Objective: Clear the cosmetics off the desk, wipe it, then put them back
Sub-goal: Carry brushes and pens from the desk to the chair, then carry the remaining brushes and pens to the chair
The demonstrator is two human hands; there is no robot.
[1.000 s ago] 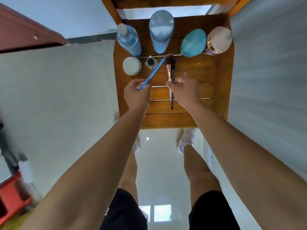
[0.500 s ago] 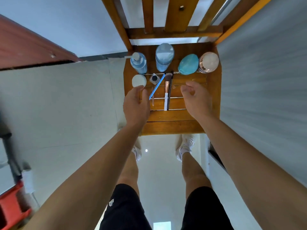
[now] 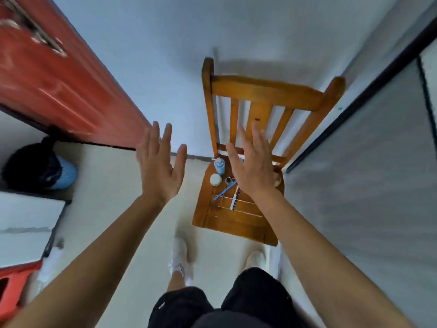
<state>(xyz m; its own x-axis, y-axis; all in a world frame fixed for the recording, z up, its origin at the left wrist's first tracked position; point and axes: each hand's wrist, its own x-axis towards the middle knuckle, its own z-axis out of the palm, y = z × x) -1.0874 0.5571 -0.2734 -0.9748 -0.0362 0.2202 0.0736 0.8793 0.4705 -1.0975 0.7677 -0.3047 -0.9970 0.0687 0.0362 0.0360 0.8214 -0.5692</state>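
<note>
Cosmetics lie on the seat of a wooden chair (image 3: 227, 223): a blue pump bottle (image 3: 220, 165), a white round jar (image 3: 215, 179), a small dark pot (image 3: 228, 180), a blue stick (image 3: 224, 191) and a makeup brush (image 3: 235, 197). My left hand (image 3: 160, 166) is raised with straight spread fingers, left of the chair, holding nothing. My right hand (image 3: 253, 166) is also raised with flat fingers, above the seat's back part, and hides the other bottles there. Only a pale cap (image 3: 277, 180) peeks out at its right.
A red door (image 3: 59, 74) stands at the left, with a blue bin lined in black (image 3: 40, 166) by it. A grey wall and dark frame (image 3: 354, 114) run along the right. A white-topped surface (image 3: 26, 223) and a red crate (image 3: 14, 280) sit at lower left.
Both hands let go of the blue stick and the brush, which now lie on the seat. The hands rose with fingers spread, and the view pulled back from the chair.
</note>
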